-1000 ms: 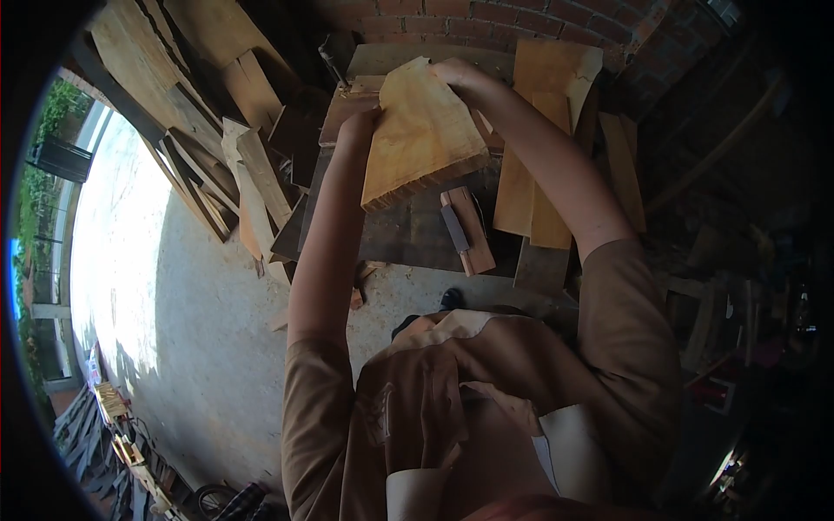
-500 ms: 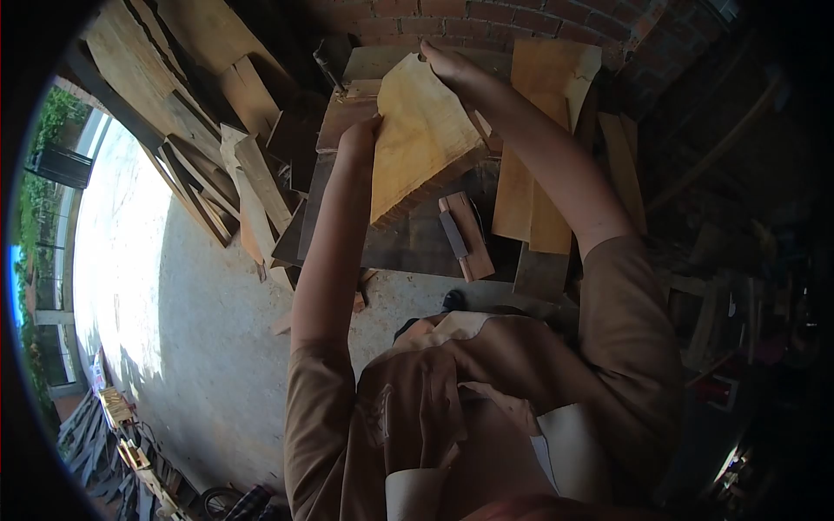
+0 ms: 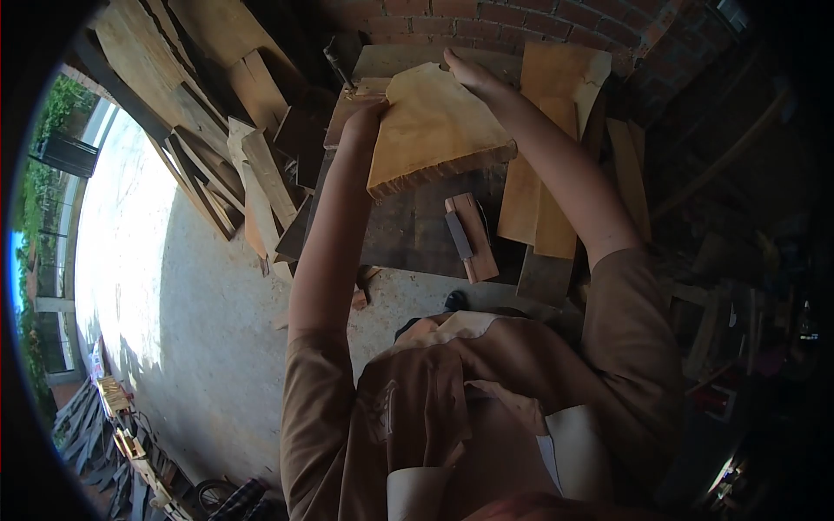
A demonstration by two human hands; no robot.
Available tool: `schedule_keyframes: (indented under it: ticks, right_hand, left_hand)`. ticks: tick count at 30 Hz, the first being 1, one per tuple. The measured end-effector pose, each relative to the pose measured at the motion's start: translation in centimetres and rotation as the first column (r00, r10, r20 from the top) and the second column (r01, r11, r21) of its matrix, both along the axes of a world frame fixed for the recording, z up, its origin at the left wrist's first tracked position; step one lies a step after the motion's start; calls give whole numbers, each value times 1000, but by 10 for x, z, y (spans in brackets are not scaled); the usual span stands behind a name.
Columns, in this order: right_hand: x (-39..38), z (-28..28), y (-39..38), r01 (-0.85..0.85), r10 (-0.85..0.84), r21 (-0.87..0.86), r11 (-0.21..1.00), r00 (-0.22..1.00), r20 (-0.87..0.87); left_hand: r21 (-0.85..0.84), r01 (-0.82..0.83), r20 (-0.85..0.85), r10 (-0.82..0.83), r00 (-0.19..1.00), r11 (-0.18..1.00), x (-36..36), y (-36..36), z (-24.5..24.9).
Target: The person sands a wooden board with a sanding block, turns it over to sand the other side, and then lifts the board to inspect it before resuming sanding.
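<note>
A pale, thick wooden board (image 3: 439,126) with a rough, jagged near edge is held over the dark workbench (image 3: 404,230). My left hand (image 3: 369,111) is closed on its left edge, the fingers mostly hidden. At the far right edge of the board, my right hand (image 3: 467,74) grips it, with the fingertips out of sight. On the bench, nearer my body, lies a small wooden block (image 3: 476,233) with a dark grey bar (image 3: 457,234) along its side.
Several planks (image 3: 547,187) lie at the bench's right side. An upright metal rod (image 3: 337,68) stands at the far left corner. More boards (image 3: 148,69) lean at the left, and a brick wall (image 3: 486,22) rises behind.
The board has turned and tipped, so its jagged near edge now lies more level across my view and shows more of its thickness. Both hands moved slightly with it.
</note>
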State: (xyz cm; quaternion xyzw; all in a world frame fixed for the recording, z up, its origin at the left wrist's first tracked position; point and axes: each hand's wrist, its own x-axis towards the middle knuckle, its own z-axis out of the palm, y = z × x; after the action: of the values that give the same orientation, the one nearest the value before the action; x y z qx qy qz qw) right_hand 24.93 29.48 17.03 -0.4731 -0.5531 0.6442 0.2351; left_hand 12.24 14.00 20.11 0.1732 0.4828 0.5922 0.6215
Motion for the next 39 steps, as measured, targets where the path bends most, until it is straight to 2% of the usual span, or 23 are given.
schedule_keyframes:
  ticks: [1, 5, 10, 14, 16, 17, 19, 23, 25, 26, 28, 29, 31, 32, 34, 35, 36, 38, 39]
  right_hand:
    - [4, -3, 0, 6, -6, 7, 1000, 999, 43]
    - [15, -12, -3, -21, 18, 73, 997, 999, 38]
    - [22, 8, -27, 20, -33, -107, 994, 992, -122]
    - [26, 4, -27, 7, -8, -51, 999, 999, -31]
    - [23, -8, -21, 64, -64, 8, 998, 998, 5]
    - [23, -14, -17, 71, -71, 8, 997, 997, 4]
    - [23, -10, -27, 117, -125, -69, 991, 985, -123]
    - [28, -9, -40, 132, -137, -51, 990, 984, -110]
    - [29, -30, -31, -63, 16, -173, 983, 965, -261]
    - [31, -34, -31, -61, 14, -172, 983, 965, -263]
    - [36, -32, -47, -93, 68, -184, 979, 988, -139]
    - [37, -34, -55, -90, 65, -182, 979, 988, -138]
    - [37, -47, -67, -94, 93, -32, 995, 995, -25]
    - [36, -57, -71, -95, 94, -34, 995, 995, -23]
    - [34, -77, -77, -100, 105, -41, 994, 986, 128]
    - [37, -67, -89, -195, 189, -4, 981, 950, 249]
    - [32, -91, -87, -198, 193, -3, 980, 950, 247]
    - [23, -161, -80, -215, 163, 186, 959, 952, 259]
    - [29, -109, -100, -310, 273, 25, 951, 872, 407]
  left_hand:
    - [5, -14, -30, 14, 999, 1000, 0, -1, 3]
    - [-50, -11, 2, 11, 1000, 999, 5, 5, 11]
    - [22, -12, -38, 12, 999, 1000, 17, 6, 21]
    - [15, 16, -93, -14, 996, 1000, 16, 8, 25]
    - [21, 17, -113, -15, 994, 1000, 14, 13, 23]
    - [22, 24, -114, -22, 993, 999, 13, 15, 22]
    - [38, 40, -127, -35, 991, 998, 12, 16, 24]
    - [13, 73, -112, -71, 991, 997, 18, 6, 31]
    - [59, 94, -89, -88, 992, 994, 19, 2, 23]
    - [59, 97, -91, -91, 992, 994, 13, 5, 9]
    - [33, 160, 84, -162, 983, 987, 0, 12, -21]
    - [35, 163, 84, -166, 983, 986, 0, 12, -30]
    - [-62, 130, 34, -128, 991, 990, 4, -5, -37]
    - [-63, 129, 35, -127, 991, 990, 3, -10, -49]
    - [-12, 146, 85, -145, 986, 989, -3, -18, -85]
    - [-12, 141, 84, -139, 987, 990, -5, -23, -100]
    - [-4, 141, 36, -140, 989, 990, -5, -26, -114]
    - [4, 140, -6, -140, 990, 990, -1, -33, -125]
    - [-28, 136, -122, -138, 983, 990, 3, -36, -128]
